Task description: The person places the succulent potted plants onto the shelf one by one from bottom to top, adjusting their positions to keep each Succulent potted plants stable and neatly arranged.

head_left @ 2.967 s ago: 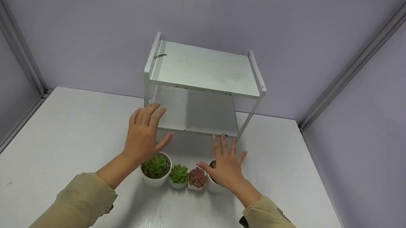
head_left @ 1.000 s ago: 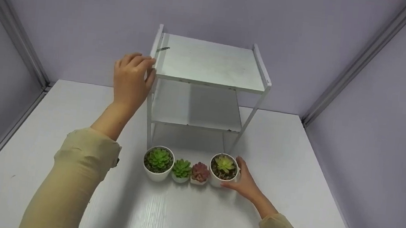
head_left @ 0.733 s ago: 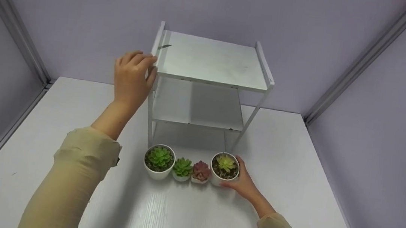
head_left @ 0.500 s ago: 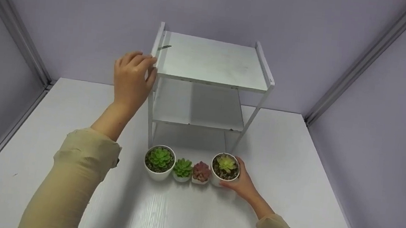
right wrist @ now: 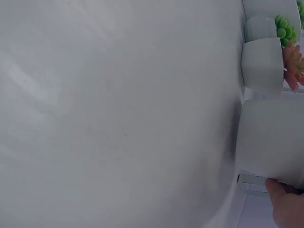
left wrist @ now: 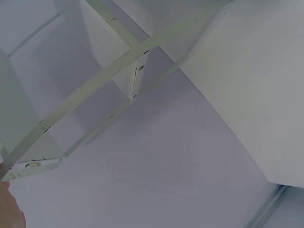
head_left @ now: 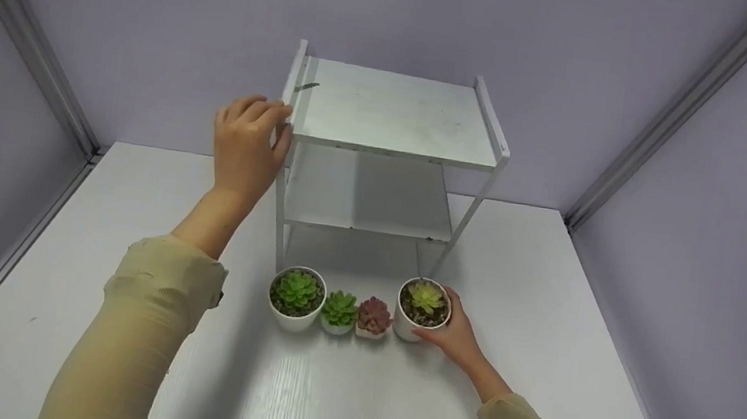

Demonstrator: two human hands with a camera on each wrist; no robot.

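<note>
My left hand [head_left: 248, 148] grips the left side rail of a white two-tier shelf rack [head_left: 398, 111], its fingers curled over the upper edge. In the left wrist view only a bit of that hand [left wrist: 10, 209] shows, at the rack's corner. Low on the right, my right hand [head_left: 461, 337] holds a white pot with a yellow-green succulent [head_left: 425, 297], thumb at the front and fingers round the far side. In the right wrist view this white pot [right wrist: 270, 142] stands apart from the small red succulent's pot [right wrist: 262, 65]. Whether its base touches the table I cannot tell.
Left of the held pot, in a row before the rack, stand a small red succulent [head_left: 374, 316], a small green succulent [head_left: 339, 309] and a larger potted green succulent [head_left: 298, 290]. The white table [head_left: 326, 399] is bounded by a back wall [head_left: 394, 17] and side walls.
Three seconds ago both hands hovered spread above the pots. The left has since moved up to the rack's rail, the right onto the pot. Lately that pot has shifted slightly right, widening its gap.
</note>
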